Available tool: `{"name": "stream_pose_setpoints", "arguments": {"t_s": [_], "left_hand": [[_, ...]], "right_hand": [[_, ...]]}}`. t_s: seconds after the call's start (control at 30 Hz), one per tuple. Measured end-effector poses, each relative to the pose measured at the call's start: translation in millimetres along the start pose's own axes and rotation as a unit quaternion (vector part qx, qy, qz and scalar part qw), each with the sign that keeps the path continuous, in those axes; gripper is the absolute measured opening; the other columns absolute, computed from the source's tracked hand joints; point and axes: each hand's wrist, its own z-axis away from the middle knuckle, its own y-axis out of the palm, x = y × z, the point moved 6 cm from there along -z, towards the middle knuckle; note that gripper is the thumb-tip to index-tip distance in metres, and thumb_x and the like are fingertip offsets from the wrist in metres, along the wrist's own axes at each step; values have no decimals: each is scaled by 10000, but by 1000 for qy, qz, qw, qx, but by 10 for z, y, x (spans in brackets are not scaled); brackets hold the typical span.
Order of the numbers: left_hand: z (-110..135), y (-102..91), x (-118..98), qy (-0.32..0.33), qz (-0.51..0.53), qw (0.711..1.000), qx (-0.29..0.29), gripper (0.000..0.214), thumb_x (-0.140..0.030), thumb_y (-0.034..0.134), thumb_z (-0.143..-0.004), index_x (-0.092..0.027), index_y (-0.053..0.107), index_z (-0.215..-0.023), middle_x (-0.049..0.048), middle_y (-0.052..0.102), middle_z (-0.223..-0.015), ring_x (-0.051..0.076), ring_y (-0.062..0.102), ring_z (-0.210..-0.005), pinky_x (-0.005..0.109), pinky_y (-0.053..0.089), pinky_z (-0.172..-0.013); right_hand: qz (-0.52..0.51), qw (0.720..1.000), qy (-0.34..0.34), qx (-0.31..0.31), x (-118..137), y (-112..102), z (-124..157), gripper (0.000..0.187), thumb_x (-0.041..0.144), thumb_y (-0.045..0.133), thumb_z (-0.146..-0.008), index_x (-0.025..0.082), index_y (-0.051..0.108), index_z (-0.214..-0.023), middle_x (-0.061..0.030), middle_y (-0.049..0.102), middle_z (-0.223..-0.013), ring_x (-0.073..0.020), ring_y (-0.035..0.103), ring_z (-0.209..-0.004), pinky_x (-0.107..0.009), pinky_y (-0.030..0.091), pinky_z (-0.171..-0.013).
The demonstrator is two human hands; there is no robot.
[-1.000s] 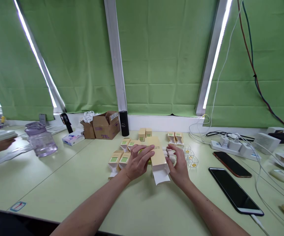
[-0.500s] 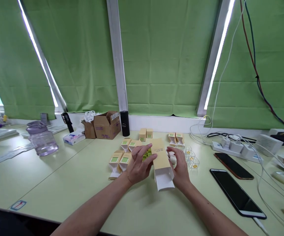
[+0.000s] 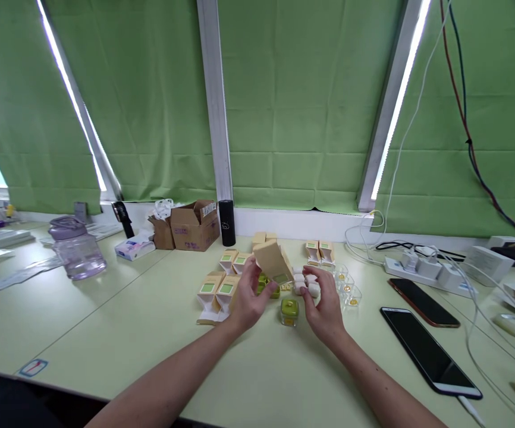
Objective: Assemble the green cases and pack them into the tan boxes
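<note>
My left hand point(image 3: 249, 297) grips a small cream carton point(image 3: 272, 260), tilted above the table. Between my hands a small square glass jar with a green lid point(image 3: 289, 311) stands upright. My right hand point(image 3: 324, 306) has its thumb and fingers apart, close to several small white rounded pieces point(image 3: 313, 288); contact with them is unclear. Green lids point(image 3: 274, 291) sit partly hidden behind my left hand. To its left stand opened cartons with green labels point(image 3: 226, 290). Clear cups with yellow bits point(image 3: 352, 295) lie just past my right hand.
Two more open cartons point(image 3: 320, 252) stand farther back. A black cylinder point(image 3: 226, 223), a brown cardboard box point(image 3: 195, 229) and a purple bottle point(image 3: 78, 252) are at the left. Two phones point(image 3: 431, 351), a power strip point(image 3: 431, 273) and loose cables occupy the right.
The carton has swung up and tilted away, with its white flap now out of sight. My right hand has come off it. The green-lidded jar now shows on the table between my hands.
</note>
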Motion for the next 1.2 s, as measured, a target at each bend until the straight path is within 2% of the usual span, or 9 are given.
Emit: {"name": "stream_pose_setpoints", "arguments": {"t_s": [0.1,0.23,0.4,0.57,0.77,0.97,1.07,1.13,1.2], "left_hand": [[-16,27,61,-68,122,990,-6,602,-443,731,-950,-220,468,-1444,150,617,-1364,298,629,-1276,462,529,-1099],[-27,12,39,-105,178,978,-40,690,-426,783,-907,-279,418,-1474,125,516,-1449,240,664,-1147,400,577,-985],[-12,41,25,-135,175,975,-25,684,-426,775,-904,-306,394,-1459,104,469,-1408,177,667,-983,339,594,-852],[4,69,40,-161,169,972,-9,676,-436,780,-894,-289,404,-1436,106,467,-1386,146,655,-907,305,574,-808],[11,84,31,-185,160,969,-3,645,-451,781,-891,-275,422,-1397,111,467,-1394,119,649,-827,266,550,-714],[15,107,37,-194,147,970,7,595,-482,748,-918,-274,430,-1376,106,486,-1394,89,627,-747,247,534,-648],[19,116,49,-188,144,972,10,578,-499,733,-931,-271,433,-1370,112,493,-1405,95,635,-760,245,529,-644],[26,122,55,-185,140,972,15,570,-516,719,-942,-265,433,-1366,98,557,-1319,97,624,-739,243,512,-642],[39,134,60,-187,137,972,28,565,-535,687,-965,-254,421,-1377,44,636,-1072,105,595,-691,238,485,-634]], "right_hand": [[-9,1000,0,8,0,11,7,361,238,557,-970,260,555,-1330,-118,636,-1275,-321,578,-1205,-546,515,-991],[-35,999,-12,16,39,14,4,398,229,541,-988,271,534,-1384,-130,587,-1350,-326,554,-1279,-562,520,-1014],[-71,996,-37,43,128,26,2,416,214,506,-1014,311,528,-1418,-131,505,-1425,-327,543,-1324,-589,515,-1060],[-93,992,-38,80,172,61,25,444,206,472,-1036,346,522,-1454,-122,436,-1481,-326,490,-1399,-594,516,-1096],[-123,986,-9,109,155,99,59,436,209,451,-1047,365,564,-1438,-114,389,-1520,-316,502,-1398,-522,589,-1033],[-162,980,24,116,146,111,50,379,227,444,-1058,360,629,-1361,-102,390,-1512,-298,499,-1411,-491,580,-1060],[-182,974,46,124,130,121,48,366,254,440,-1068,357,638,-1359,-105,389,-1517,-291,533,-1375,-466,603,-1016],[-193,971,55,128,121,126,48,358,274,445,-1073,360,641,-1360,-106,393,-1517,-280,573,-1323,-447,614,-984],[-198,970,62,128,114,128,45,347,295,456,-1075,361,645,-1358,-107,404,-1505,-265,608,-1261,-433,617,-965]]}}
